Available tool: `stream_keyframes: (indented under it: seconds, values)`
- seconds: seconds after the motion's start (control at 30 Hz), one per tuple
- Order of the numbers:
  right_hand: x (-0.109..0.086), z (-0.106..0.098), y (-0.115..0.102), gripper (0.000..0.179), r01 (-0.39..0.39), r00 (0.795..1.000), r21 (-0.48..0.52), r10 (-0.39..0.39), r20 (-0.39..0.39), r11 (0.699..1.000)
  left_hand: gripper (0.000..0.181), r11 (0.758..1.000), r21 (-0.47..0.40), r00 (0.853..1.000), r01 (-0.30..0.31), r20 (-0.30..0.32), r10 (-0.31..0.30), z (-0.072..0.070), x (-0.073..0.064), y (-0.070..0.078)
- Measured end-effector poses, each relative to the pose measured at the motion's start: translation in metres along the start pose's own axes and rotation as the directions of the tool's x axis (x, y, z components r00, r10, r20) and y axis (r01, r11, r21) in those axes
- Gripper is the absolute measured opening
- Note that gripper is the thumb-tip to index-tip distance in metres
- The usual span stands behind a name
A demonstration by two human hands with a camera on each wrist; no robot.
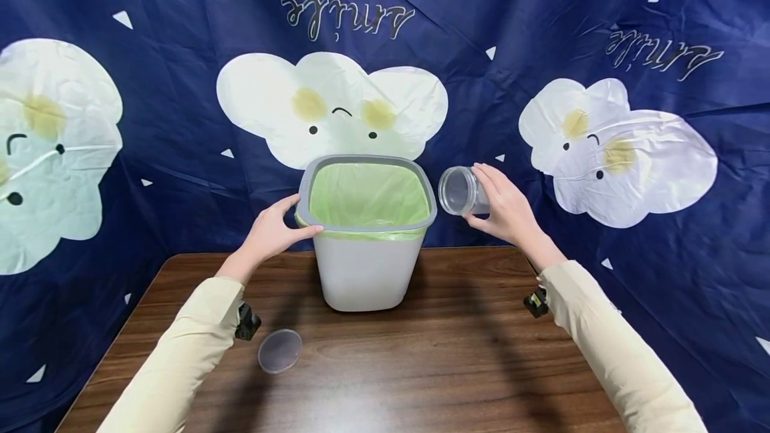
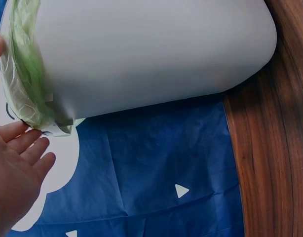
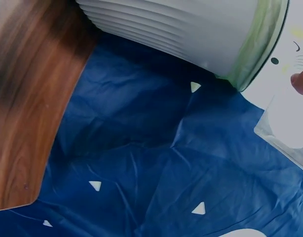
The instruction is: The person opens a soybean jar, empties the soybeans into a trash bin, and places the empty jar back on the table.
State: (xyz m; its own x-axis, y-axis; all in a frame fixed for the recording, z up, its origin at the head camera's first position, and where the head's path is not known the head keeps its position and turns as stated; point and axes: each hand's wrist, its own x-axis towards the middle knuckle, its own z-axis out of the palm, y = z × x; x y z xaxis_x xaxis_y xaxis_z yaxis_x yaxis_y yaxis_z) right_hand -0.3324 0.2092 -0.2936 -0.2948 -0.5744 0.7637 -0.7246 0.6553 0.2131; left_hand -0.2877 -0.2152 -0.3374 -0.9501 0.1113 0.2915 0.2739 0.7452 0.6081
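Note:
A light grey trash can (image 1: 368, 276) with a grey rim and a green liner bag (image 1: 367, 196) stands on the table. My left hand (image 1: 271, 231) holds its front left rim corner, the thumb at the front and the fingers along the side. In the left wrist view, the fingertips meet the liner's folded edge. To the right of the rim, my right hand (image 1: 505, 209) grips a clear plastic jar (image 1: 460, 191) in the air. The jar lies on its side, its round mouth facing left and toward the camera. Only part of the jar shows in the right wrist view.
A clear round lid (image 1: 280, 351) lies on the brown wooden table (image 1: 385, 379), left of the trash can and near my left forearm. Behind the table hangs a dark blue cloth (image 1: 481, 19) with white clouds and small triangles.

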Motion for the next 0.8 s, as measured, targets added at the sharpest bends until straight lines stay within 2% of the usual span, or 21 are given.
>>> stream_keyframes:
  seconds: [0.23, 0.5, 0.67, 0.8]
  values:
    - [-0.028, 0.001, -0.002, 0.086, -0.101, 0.995, 0.028, 0.101, 0.005, 0.995, 0.093, 1.000, -0.007, 1.000, 0.001, -0.001, -0.001, 0.000, 0.000, -0.001]
    - [-0.064, 0.010, -0.011, 0.088, -0.219, 0.976, 0.074, 0.218, 0.023, 0.973, 0.092, 1.000, -0.010, 1.000, -0.006, -0.002, 0.006, 0.001, 0.000, -0.002]
    - [-0.085, 0.018, -0.017, 0.086, -0.308, 0.951, 0.130, 0.307, 0.029, 0.943, 0.092, 1.000, -0.010, 1.000, -0.008, -0.005, 0.008, 0.001, 0.000, -0.002]
    - [-0.101, 0.027, -0.024, 0.086, -0.396, 0.917, 0.181, 0.397, 0.035, 0.900, 0.092, 1.000, -0.009, 1.000, -0.004, -0.003, 0.004, 0.001, 0.000, -0.003]
